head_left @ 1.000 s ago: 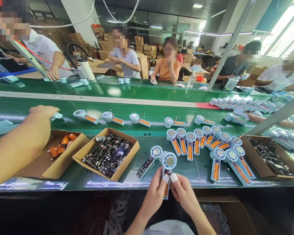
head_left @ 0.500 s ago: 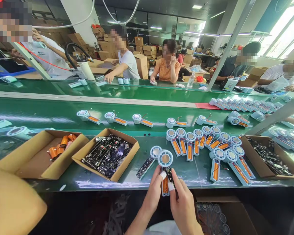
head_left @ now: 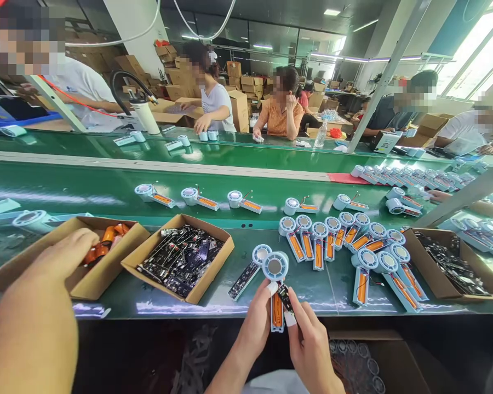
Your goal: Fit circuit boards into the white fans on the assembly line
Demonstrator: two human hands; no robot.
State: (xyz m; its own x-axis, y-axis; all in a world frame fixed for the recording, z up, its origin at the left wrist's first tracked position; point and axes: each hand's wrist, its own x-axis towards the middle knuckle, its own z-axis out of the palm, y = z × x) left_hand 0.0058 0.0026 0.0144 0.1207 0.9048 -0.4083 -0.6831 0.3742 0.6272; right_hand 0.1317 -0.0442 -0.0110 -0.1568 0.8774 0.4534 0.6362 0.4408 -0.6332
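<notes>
My left hand (head_left: 258, 309) grips a light blue handheld fan (head_left: 275, 266) by its handle, round head pointing away from me. The open handle shows an orange strip inside. In my right hand (head_left: 310, 334) a small black circuit board (head_left: 285, 297) is pinched, tilted over the handle's right side. White coverings are on a finger of each hand. Just behind lies another fan (head_left: 262, 254), its handle filled by a black circuit board (head_left: 243, 281). To the right several open fans (head_left: 319, 231) with orange strips lie spread on the bench.
A co-worker's arm (head_left: 36, 323) reaches from the left into a cardboard box (head_left: 82, 284) of orange parts (head_left: 107, 241). Beside it stands a box (head_left: 197, 293) of circuit boards; another box (head_left: 427, 273) is at right. Fans line the green belt (head_left: 107, 189). A metal post (head_left: 378, 93) slants up.
The co-worker's hand has come into the box of orange parts. My fan and circuit board have shifted slightly, baring more of the orange strip. Fans on the belt have moved a little right.
</notes>
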